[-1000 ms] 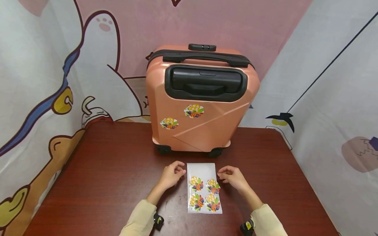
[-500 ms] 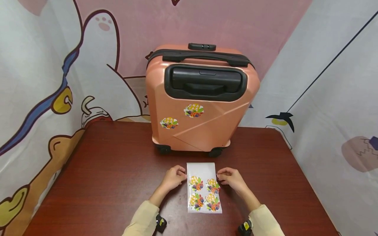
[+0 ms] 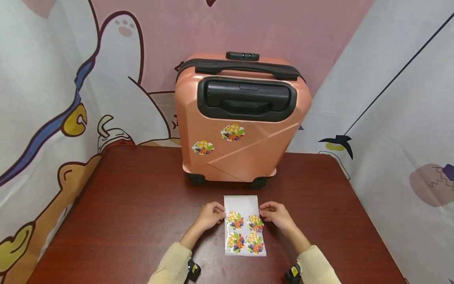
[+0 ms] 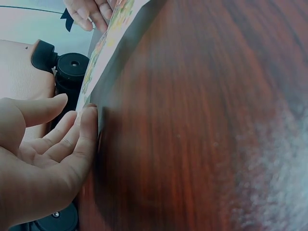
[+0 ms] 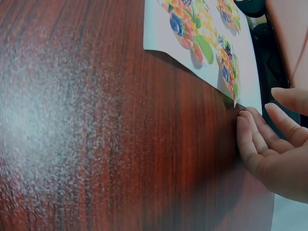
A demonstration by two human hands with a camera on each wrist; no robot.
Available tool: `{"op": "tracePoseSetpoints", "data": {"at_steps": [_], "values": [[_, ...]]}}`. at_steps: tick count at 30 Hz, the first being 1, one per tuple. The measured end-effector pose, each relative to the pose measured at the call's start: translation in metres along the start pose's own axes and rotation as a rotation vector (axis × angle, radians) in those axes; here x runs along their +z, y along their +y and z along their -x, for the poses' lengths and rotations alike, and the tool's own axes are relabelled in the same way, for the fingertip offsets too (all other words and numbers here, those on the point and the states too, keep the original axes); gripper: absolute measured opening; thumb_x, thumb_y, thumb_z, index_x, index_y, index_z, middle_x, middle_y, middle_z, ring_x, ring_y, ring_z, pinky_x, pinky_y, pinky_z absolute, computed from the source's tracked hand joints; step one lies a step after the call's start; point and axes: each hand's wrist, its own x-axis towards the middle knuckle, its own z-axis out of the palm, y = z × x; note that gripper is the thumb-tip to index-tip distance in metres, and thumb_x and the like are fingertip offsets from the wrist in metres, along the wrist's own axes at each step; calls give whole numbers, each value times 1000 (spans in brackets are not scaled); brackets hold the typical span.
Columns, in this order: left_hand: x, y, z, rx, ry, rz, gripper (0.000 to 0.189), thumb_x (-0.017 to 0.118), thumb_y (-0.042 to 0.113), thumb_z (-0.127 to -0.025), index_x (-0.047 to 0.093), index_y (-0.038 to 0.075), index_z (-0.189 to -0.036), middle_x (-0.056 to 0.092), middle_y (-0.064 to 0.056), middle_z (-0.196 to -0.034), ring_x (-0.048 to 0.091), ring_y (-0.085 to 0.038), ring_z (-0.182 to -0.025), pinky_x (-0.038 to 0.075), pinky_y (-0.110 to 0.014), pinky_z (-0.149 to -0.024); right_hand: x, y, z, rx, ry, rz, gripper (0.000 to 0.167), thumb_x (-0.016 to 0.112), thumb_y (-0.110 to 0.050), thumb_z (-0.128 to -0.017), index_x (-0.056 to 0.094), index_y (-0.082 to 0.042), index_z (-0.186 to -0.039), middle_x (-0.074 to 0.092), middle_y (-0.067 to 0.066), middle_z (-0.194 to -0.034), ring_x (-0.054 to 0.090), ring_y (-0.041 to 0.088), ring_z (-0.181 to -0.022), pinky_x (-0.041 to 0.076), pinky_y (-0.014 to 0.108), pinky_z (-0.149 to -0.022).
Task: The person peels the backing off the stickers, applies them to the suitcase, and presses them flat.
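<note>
Sheet, white [image 3: 241, 203]: one, lying lengthwise on the brown bench [image 3: 124, 205], in front of the suitcase and between the two hands. Carries four round fruit-print stickers [image 3: 235, 242] on its nearer part; farther part bare.

Left hand [image 3: 210, 216]: at the sheet's left edge. The head view leaves the grip unclear; the left wrist view shows the thumb standing clear of the fingers [image 4: 79, 139], nothing pinched, fingertips at the paper's edge. Whether they touch it cannot be told. The same view takes in part of the other hand, beyond the sheet.

Right hand [image 3: 278, 215]: at the right edge, opposite. In the right wrist view, thumb likewise apart from the loosely bent fingers, nothing gripped; contact with the paper uncertain. That view alone shows plainly the sheet's edge raised off the bench, with shadow beneath.

Suitcase, salmon pink [image 3: 248, 150]: upright at the back of the bench, with black pull handle [image 3: 247, 98] and black wheels [image 3: 259, 183]. Two suitcase stickers [image 3: 232, 133], fruit-print, on its face, seen in the head view only.

Backdrop [image 3: 266, 27]: cartoon-printed cloth, behind and at both sides
</note>
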Motion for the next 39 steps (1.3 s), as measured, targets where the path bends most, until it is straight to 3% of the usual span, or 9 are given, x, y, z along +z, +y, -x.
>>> {"op": "tracePoseSetpoints", "data": {"at_steps": [3, 11, 23, 29, 39], "values": [[-1, 9, 1, -61, -7, -4, 11, 62, -3, -80, 59, -9, -89, 62, -13, -76, 61, -23, -65, 52, -30, -55, 1, 0, 0, 1, 6, 2, 20, 60, 4, -82, 56, 15, -99, 63, 21, -89, 60, 23, -78, 52, 39, -68], [0, 9, 1, -80, -22, 9, 14, 63, -3, -80, 60, -10, -91, 62, -12, -77, 60, -22, -67, 52, -33, -57, 1, 3, -2, 10, 19, 23, 21, 62, 5, -80, 58, 13, -99, 63, 21, -91, 61, 18, -77, 51, 37, -67], [1, 4, -1, -64, -24, 16, 14, 64, -3, -78, 61, -11, -90, 62, -13, -76, 61, -21, -66, 52, -30, -57, 0, 5, -2, -8, 6, -36, 24, 61, 8, -79, 56, 16, -101, 62, 22, -93, 61, 17, -75, 51, 32, -67], [1, 4, -1, -75, -18, 32, 17, 66, -4, -77, 61, -11, -91, 61, -12, -76, 59, -15, -64, 51, -27, -56, 2, 6, -2, -20, 7, -74, 24, 59, 10, -78, 55, 17, -101, 61, 23, -93, 60, 19, -76, 51, 30, -68], [1, 6, -2, -67, 41, -5, 21, 71, -4, -71, 62, -8, -90, 61, -12, -76, 58, -13, -64, 49, -24, -57, 5, 4, 1, -30, -13, -92, 25, 61, 10, -77, 55, 19, -99, 60, 22, -88, 58, 14, -70, 49, 27, -65]]}}
